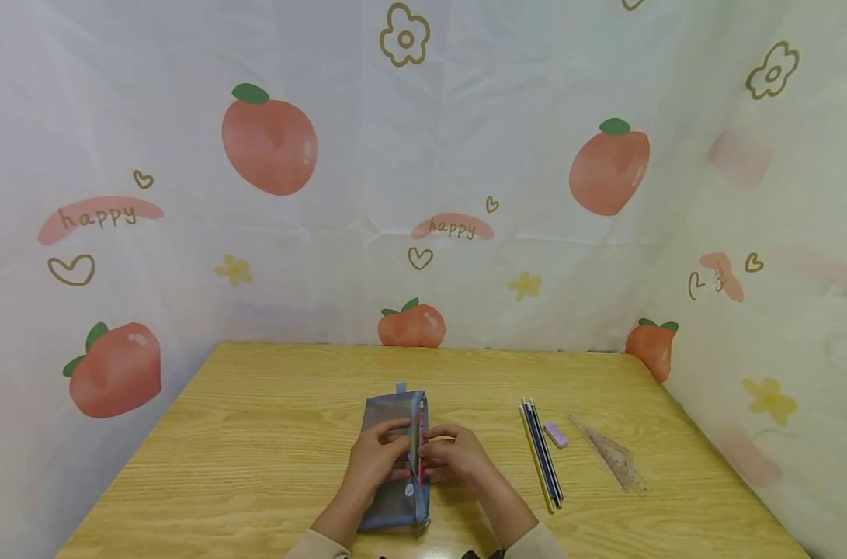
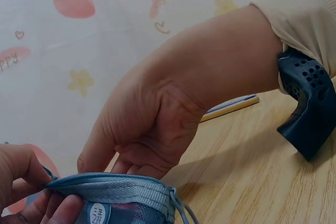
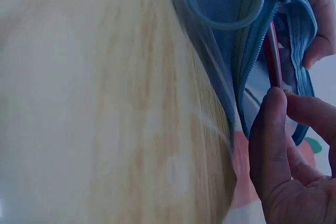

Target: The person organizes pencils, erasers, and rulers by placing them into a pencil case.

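Observation:
A blue-grey mesh pencil case [image 1: 388, 508] lies on the table, its long zipped side unzipped and facing right. My left hand [image 1: 373, 458] grips the rim of the opening, as the left wrist view shows with the zip edge [image 2: 105, 179] between thumb and fingers. From the other side my right hand [image 1: 467, 454] reaches to the opening. Its thumb and finger pinch a thin red-and-silver strip [image 3: 273, 59] that sits inside the case. Most of that strip is hidden, so its kind is unclear. A ring-shaped pull [image 3: 226, 24] hangs at one end of the zip.
To the right lie several dark pencils and a yellow one [image 1: 535, 458]. Beside them are a purple eraser [image 1: 556, 435] and clear set squares [image 1: 615, 458]. A white cloth with peach prints [image 1: 353, 155] hangs behind the wooden table [image 1: 255, 435] and along its sides.

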Demonstrator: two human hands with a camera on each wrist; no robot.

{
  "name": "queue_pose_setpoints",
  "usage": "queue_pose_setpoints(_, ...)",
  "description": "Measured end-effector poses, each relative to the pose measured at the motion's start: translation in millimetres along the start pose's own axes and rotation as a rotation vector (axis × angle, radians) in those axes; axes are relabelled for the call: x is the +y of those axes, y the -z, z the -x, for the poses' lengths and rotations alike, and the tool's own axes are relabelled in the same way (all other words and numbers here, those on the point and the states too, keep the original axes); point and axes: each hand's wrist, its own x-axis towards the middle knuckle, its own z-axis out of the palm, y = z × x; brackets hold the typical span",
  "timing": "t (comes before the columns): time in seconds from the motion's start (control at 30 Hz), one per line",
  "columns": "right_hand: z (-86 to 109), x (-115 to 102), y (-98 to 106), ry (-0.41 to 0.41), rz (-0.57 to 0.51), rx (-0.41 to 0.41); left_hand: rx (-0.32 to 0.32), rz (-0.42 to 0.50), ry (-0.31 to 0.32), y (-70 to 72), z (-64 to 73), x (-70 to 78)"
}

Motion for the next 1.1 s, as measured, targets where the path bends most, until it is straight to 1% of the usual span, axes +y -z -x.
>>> queue_pose_setpoints(0.17, 1.6, -1, -3, 0.006, 0.005, 0.011, -0.002, -0.011, -0.009, -1.8, 1.7, 1.4)
queue_pose_setpoints(0.27, 1.8, -1, -4, 0.009, 0.003, 0.017, -0.002, 0.0, -0.011, -2.4, 2.5, 1.6)
queue_pose_setpoints(0.47, 2.9, -2, -4, -0.006, -0.01, 0.02, 0.001, 0.001, -0.01, -2.3, 3.6, 0.9)
queue_pose_setpoints(0.6, 5.8, -4, 1, -0.011, 0.019, 0.009, 0.009, 0.0, -0.006, -2.3, 3.9, 1.1)
queue_pose_setpoints(0.7, 7.4, -7, 11, 0.019, 0.065, -0.004, 0.011, 0.009, -0.001, -2.0, 4.1, 2.5)
queue_pose_setpoints(0.77, 8.5, -12, 22, 0.038, 0.125, 0.001, 0.011, 0.012, 0.0, -1.3, 4.0, 3.3)
queue_pose_setpoints(0.83, 9.4, -18, 37, 0.067, 0.218, 0.026, 0.01, 0.017, -0.001, -0.4, 3.7, 4.1)
queue_pose_setpoints(0.9, 11.2, -26, 54, 0.085, 0.352, 0.082, 0.011, 0.021, -0.004, 0.6, 3.2, 4.5)
queue_pose_setpoints(1.03, 15.2, -37, 88, 0.113, 0.665, 0.237, 0.011, 0.026, -0.005, 2.7, 2.3, 4.8)
queue_pose_setpoints(1.1, 15.9, -41, 104, 0.107, 0.817, 0.301, 0.01, 0.026, -0.007, 3.9, 2.3, 5.3)
